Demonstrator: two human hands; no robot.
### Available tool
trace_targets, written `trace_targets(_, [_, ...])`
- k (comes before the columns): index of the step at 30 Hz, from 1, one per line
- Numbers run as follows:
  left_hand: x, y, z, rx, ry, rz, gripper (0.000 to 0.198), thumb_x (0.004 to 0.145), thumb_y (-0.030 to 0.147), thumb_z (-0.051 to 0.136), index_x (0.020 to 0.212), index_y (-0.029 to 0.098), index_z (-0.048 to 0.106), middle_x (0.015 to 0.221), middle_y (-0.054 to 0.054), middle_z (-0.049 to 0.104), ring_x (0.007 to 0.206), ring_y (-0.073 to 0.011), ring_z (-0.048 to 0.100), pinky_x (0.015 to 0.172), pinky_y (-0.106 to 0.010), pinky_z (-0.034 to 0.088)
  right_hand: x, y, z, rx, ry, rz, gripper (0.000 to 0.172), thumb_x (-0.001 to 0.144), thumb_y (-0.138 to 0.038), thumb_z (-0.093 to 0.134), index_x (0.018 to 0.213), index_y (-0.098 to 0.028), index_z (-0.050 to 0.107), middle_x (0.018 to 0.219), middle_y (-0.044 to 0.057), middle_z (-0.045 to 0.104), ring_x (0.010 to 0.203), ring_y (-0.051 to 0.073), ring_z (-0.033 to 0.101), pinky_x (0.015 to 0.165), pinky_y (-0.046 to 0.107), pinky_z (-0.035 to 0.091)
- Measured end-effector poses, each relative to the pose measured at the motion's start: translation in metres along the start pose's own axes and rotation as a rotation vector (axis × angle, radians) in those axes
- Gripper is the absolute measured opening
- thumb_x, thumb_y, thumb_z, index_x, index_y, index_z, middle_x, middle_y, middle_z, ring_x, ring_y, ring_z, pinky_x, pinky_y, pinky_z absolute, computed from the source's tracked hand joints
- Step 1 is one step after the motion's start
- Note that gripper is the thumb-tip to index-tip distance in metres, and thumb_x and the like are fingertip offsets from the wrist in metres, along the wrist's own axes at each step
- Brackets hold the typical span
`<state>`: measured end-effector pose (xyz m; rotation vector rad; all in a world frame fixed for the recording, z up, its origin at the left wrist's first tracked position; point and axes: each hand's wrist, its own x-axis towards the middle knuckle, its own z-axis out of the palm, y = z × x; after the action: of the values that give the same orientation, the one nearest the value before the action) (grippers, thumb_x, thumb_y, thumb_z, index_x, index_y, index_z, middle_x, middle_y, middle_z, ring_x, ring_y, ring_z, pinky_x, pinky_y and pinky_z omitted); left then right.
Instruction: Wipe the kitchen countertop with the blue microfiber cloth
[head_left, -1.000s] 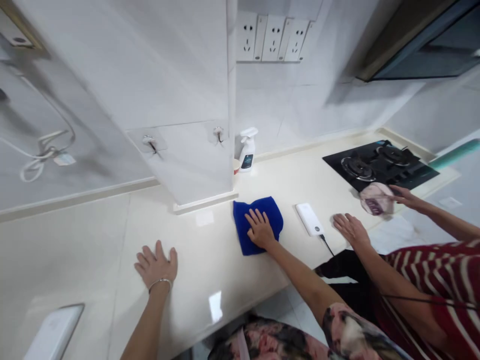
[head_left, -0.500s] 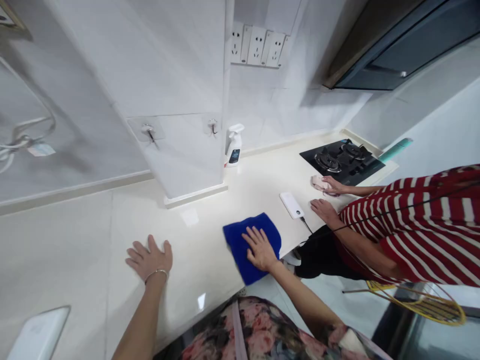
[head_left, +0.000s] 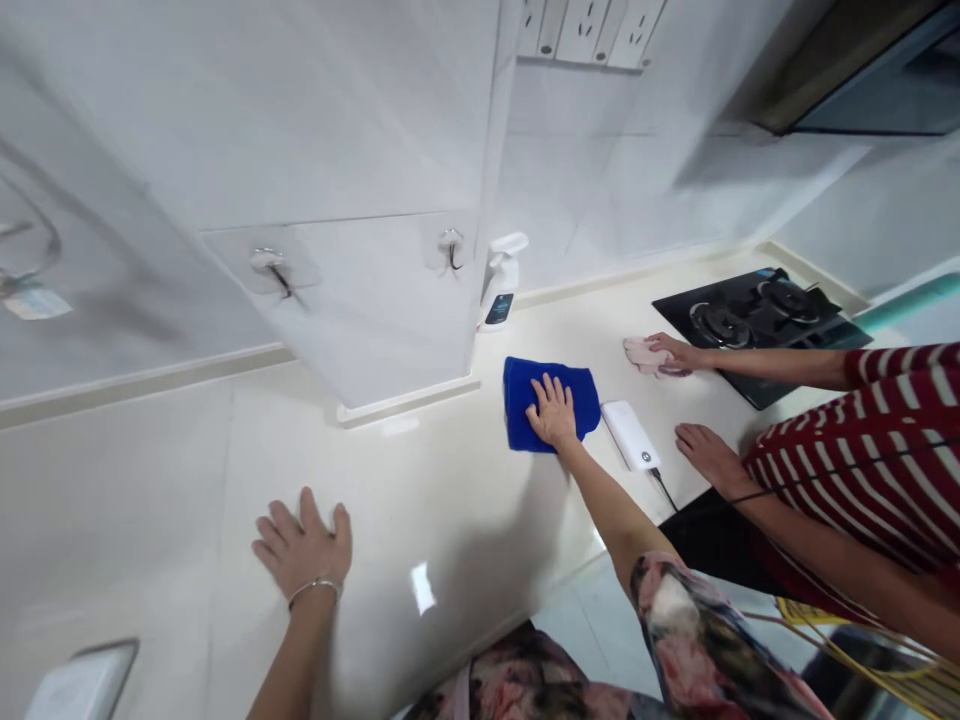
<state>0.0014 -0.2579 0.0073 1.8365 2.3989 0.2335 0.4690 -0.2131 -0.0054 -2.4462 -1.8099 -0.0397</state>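
My right hand [head_left: 553, 412] lies flat with fingers spread on a folded blue cloth [head_left: 517, 405], pressing it against the pale countertop [head_left: 405, 500]. The cloth is close to the wall side, just left of a white power bank [head_left: 631, 436] with a black cable plugged into it. My left hand [head_left: 304, 545], a bracelet at its wrist, rests palm down on the bare counter with fingers apart. Behind the cloth a white spray bottle [head_left: 501, 285] stands upright against the wall corner.
A co-worker in a striped shirt [head_left: 862, 430] stands at the right, one hand on a pink cloth [head_left: 646, 355]. Beyond is a black gas hob [head_left: 750, 320]. A jutting wall pillar [head_left: 390, 320] carries hooks. A white device [head_left: 86, 685] lies at the lower left.
My right hand has moved the blue cloth away from the counter's front edge, toward the wall. My left hand has stayed in place. The co-worker's cloth has shifted slightly away from the power bank.
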Motion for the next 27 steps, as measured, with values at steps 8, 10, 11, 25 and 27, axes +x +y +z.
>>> trace_targets(8, [0.0, 0.001, -0.002, 0.029, 0.018, -0.011, 0.073, 0.1, 0.053, 0.031, 0.159, 0.011, 0.041, 0.171, -0.024, 0.02, 0.16, -0.0413, 0.011, 0.128, -0.062, 0.015, 0.105, 0.001, 0.015, -0.032, 0.041, 0.21, 0.07, 0.1, -0.039, 0.032, 0.164, -0.01, 0.027, 0.17, 0.024, 0.023, 0.156, 0.044, 0.022, 0.121, 0.069, 0.022])
trace_targets(10, [-0.001, 0.0, -0.001, 0.029, 0.031, 0.0, 0.072, 0.101, 0.053, 0.031, 0.159, 0.012, 0.04, 0.171, -0.024, 0.019, 0.16, -0.0406, 0.01, 0.128, -0.062, 0.015, 0.127, -0.001, 0.016, -0.045, 0.032, 0.247, 0.071, 0.1, -0.039, 0.03, 0.165, -0.01, 0.025, 0.17, 0.024, 0.023, 0.155, 0.045, 0.022, 0.119, 0.071, 0.024])
trace_targets(11, [-0.001, 0.0, -0.001, 0.028, 0.037, 0.006, 0.072, 0.101, 0.053, 0.031, 0.16, 0.012, 0.04, 0.171, -0.023, 0.019, 0.16, -0.0405, 0.01, 0.128, -0.062, 0.016, 0.137, -0.001, 0.017, -0.046, 0.031, 0.261, 0.071, 0.1, -0.039, 0.03, 0.165, -0.012, 0.024, 0.17, 0.024, 0.024, 0.155, 0.045, 0.023, 0.118, 0.072, 0.025])
trace_targets(25, [0.0, 0.006, -0.007, 0.013, 0.043, -0.017, 0.077, 0.1, 0.058, 0.027, 0.157, 0.01, 0.045, 0.168, -0.026, 0.025, 0.16, -0.0411, 0.014, 0.127, -0.062, 0.017, 0.199, 0.002, 0.014, -0.054, -0.074, -0.016, 0.065, 0.1, -0.037, 0.031, 0.165, -0.035, 0.027, 0.175, 0.0, 0.019, 0.153, 0.049, 0.021, 0.115, 0.079, 0.026])
trace_targets(27, [0.001, 0.006, -0.007, 0.018, 0.04, -0.01, 0.078, 0.1, 0.059, 0.026, 0.157, 0.009, 0.045, 0.168, -0.026, 0.026, 0.159, -0.0417, 0.015, 0.127, -0.062, 0.017, 0.198, 0.001, 0.014, -0.051, -0.081, -0.06, 0.065, 0.099, -0.038, 0.032, 0.164, -0.035, 0.029, 0.175, -0.001, 0.02, 0.154, 0.048, 0.02, 0.117, 0.078, 0.025])
